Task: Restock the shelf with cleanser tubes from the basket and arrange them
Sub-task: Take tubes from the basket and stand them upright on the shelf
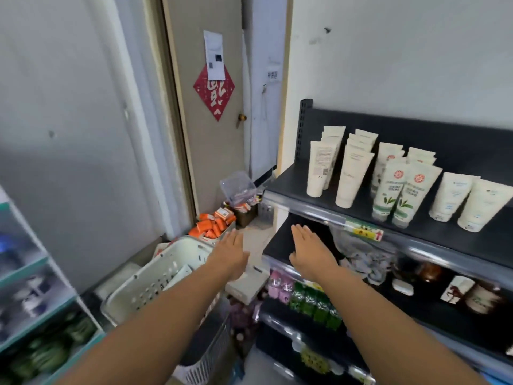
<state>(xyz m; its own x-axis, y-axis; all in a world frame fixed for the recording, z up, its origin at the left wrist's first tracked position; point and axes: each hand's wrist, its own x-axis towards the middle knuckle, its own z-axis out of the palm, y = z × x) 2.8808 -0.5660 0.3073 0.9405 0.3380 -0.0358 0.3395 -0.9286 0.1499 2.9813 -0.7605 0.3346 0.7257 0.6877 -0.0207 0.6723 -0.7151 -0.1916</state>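
While both hands hang stretched out before the shelving with nothing in them, the left hand (230,252) above the far rim of the basket (147,284) and the right hand (308,250) in front of the second shelf (277,243), their fingers lie straight and close together, palms down. The cleanser tubes (352,176) already stocked stand cap-down in rows on the top shelf (288,182), some plain cream, some with a green leaf print. The white, perforated basket sits tilted low to the left of the shelving. A pale flat piece (179,275) inside it may be another tube, though I cannot tell for certain. Such tubes are probably light and soft-walled with a smooth, rather slippery skin. A hard squeeze at the middle would dent them, so a light hold across the flat width or near the firmer cap end seems best. Standing on narrow caps, they could topple in a row if nudged. Crumpled plastic bags (358,245) lie just right of the right hand. A yellow price label (363,231) hangs on the top shelf's front rail. A box of orange packets (212,227) and a clear tub (238,187) sit on the floor beyond the basket. The front rows of tubes block any reach to the back.
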